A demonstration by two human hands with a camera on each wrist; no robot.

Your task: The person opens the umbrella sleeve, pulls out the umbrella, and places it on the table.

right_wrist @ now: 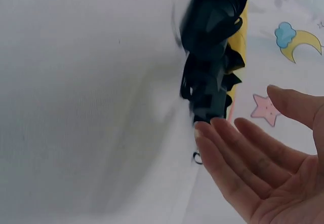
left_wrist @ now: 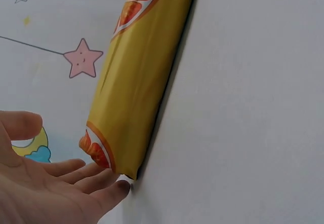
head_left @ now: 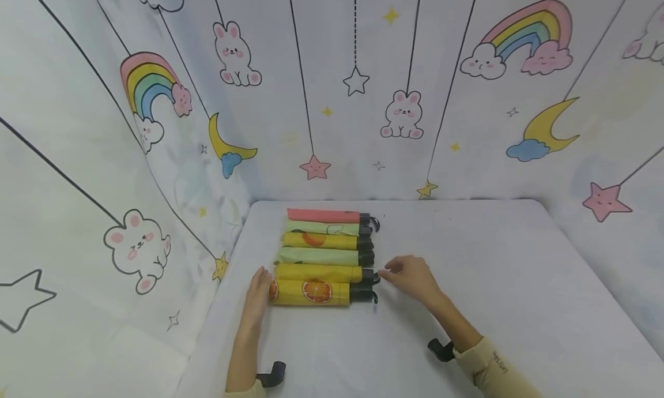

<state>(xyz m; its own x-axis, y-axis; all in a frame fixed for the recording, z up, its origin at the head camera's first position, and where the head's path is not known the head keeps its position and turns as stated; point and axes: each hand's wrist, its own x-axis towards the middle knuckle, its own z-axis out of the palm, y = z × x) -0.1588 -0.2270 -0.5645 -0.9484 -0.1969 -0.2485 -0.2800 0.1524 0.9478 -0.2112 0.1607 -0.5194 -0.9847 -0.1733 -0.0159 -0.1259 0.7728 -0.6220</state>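
Several folded umbrellas lie side by side in a row, black handles to the right. Nearest is a yellow umbrella (head_left: 334, 294) with orange slices, then a plain-looking yellow umbrella (head_left: 316, 272), a pale green umbrella (head_left: 319, 256), another yellow umbrella (head_left: 339, 241), another pale green umbrella (head_left: 311, 228) and a red umbrella (head_left: 321, 216). My left hand (head_left: 256, 294), fingers extended, is at the left end of the nearest umbrella; its fingertips meet that end in the left wrist view. Beside the black handles (right_wrist: 207, 36), my right hand (right_wrist: 263, 168) holds nothing, its fingers loosely extended.
The umbrellas lie on a white-covered table (head_left: 493, 259). Behind and to the left hangs a pale cloth backdrop (head_left: 342, 132) printed with rabbits, stars, moons and rainbows. A black wrist mount (head_left: 272, 375) sits at the left wrist, another wrist mount (head_left: 441, 349) at the right.
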